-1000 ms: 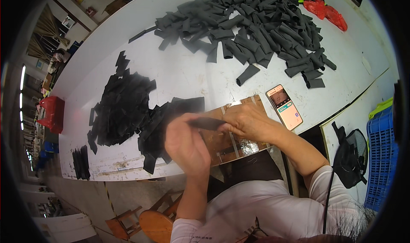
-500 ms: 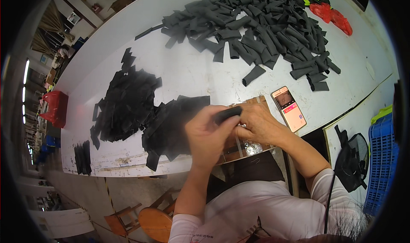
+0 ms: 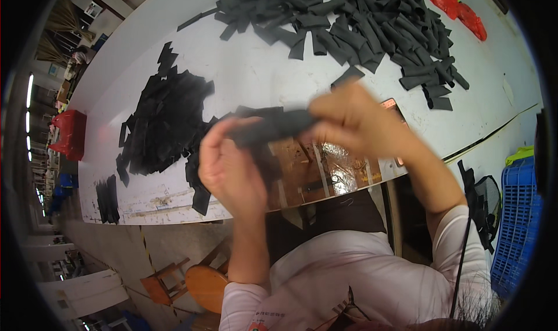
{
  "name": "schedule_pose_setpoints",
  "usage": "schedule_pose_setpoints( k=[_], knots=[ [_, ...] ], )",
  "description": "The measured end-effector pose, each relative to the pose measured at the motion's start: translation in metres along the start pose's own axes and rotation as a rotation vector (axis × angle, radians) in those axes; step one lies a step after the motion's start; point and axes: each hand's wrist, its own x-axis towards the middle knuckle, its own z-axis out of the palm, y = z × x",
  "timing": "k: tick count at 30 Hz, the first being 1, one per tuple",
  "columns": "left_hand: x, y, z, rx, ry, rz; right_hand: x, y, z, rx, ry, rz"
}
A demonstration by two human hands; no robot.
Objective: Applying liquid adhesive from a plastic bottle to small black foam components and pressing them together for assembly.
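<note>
A dark grey fabric tube [image 3: 273, 127], blurred by motion, stretches between my two hands above the near table edge. My left hand [image 3: 232, 171] grips its left end, thumb on top and fingers curled round. At the other end, my right hand [image 3: 357, 121] pinches the tube, its fingers smeared by movement. Beneath them lies a brown board covered with clear tape [image 3: 299, 177]. Left of my left hand, flat black fabric pieces [image 3: 168, 121] are heaped on the table. Beyond my right hand spreads a large pile of similar dark grey tubes [image 3: 349, 31].
A phone [image 3: 390, 104] is partly covered by my right hand. Red plastic bags lie at the far right [image 3: 459, 14] and far left [image 3: 68, 134]. A blue crate [image 3: 514, 209] and a black mesh bag [image 3: 485, 203] are at the right. A wooden stool [image 3: 206, 287] stands below the table.
My hands have moved apart, the left one leftward and the right one up and right. The tube, earlier mostly inside my left hand, now spans both. The view has shifted slightly.
</note>
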Motion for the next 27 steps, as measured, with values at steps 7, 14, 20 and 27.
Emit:
schedule_pose_setpoints(
  k=[7,14,20,27],
  knots=[
    [-0.009,-0.066,-0.069,1.027,-0.124,-0.194,0.027,0.138,-0.083,-0.047,0.461,0.614],
    [-0.006,-0.103,-0.106,1.610,-0.068,-0.207,-0.055,0.059,0.020,0.322,0.395,0.613],
    [0.010,-0.073,-0.096,0.570,0.085,-0.194,-0.077,-0.004,0.067,0.297,-0.063,0.483],
    [0.011,-0.001,-0.054,-0.116,0.125,-0.504,-0.065,-0.029,0.098,0.014,0.118,0.365]
  ],
)
